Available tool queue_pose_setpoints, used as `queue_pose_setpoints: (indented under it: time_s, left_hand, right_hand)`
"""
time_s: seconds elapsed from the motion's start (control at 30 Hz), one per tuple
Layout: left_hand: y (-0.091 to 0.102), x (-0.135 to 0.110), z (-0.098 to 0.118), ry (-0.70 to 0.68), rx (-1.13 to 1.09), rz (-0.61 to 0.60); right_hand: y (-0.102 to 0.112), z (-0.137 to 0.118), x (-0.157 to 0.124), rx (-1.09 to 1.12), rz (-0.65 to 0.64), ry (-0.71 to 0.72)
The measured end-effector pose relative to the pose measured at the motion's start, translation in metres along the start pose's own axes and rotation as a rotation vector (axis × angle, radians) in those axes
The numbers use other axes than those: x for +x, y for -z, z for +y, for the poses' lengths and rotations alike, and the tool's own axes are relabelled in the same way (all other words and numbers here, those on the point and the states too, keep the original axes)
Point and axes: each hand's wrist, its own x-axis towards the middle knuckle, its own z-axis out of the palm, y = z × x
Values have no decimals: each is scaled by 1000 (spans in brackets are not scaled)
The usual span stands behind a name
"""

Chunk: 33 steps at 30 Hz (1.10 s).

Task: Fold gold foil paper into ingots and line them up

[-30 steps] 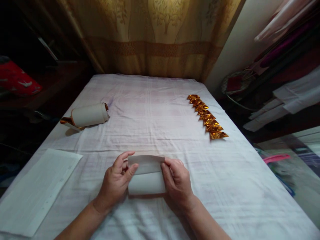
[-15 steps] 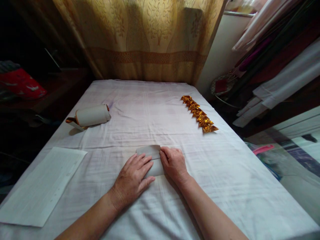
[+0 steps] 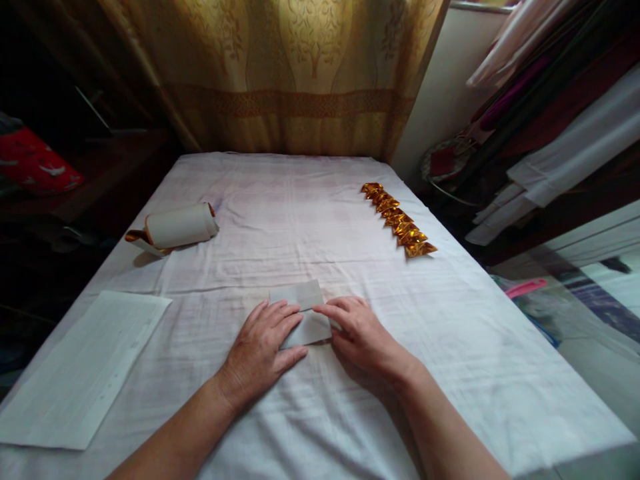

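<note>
A small folded sheet of pale paper (image 3: 304,303) lies flat on the white cloth-covered table (image 3: 310,220), near its front. My left hand (image 3: 263,350) rests palm down on the sheet's left part, fingers stretched flat. My right hand (image 3: 357,333) lies beside it, its fingers pointing left and pressing along the fold in the middle of the sheet. Neither hand lifts the paper.
A roll of foil paper (image 3: 177,227), white outside and gold inside, lies at the left. A row of several folded gold pieces (image 3: 399,221) runs along the right edge. A large white sheet (image 3: 80,363) lies front left. A curtain hangs behind; stacked cloth fills the right.
The paper was held up and bent between both hands; now it lies flat under them. My right fingers have slid left along the fold.
</note>
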Motion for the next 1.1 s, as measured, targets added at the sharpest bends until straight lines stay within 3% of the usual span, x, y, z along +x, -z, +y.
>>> queue_pose_setpoints:
  time_s: [0.1,0.27,0.43,0.63,0.87,1.1]
  left_hand:
    - [2,1,-1,-4,-11,-8]
    - [1,0,-2,-15,-11,-3]
    - [3,1,-4,-31,-32,8]
    - [9,5,-11,-45,-97,121]
    - [2,7,-15,75,-61,226]
    - [4,5,-12,23,12,194]
  right_hand:
    - [2,-9,4,-162,-44,-18]
    - [5,-16,7,-279,10,-13]
    - [-1,-7,8,-127,27,23]
    - [-16,4,12,55,124,-97]
    - [-26,-5,23,11,251,-223]
    - [-33,-8,25,-56,292,-271]
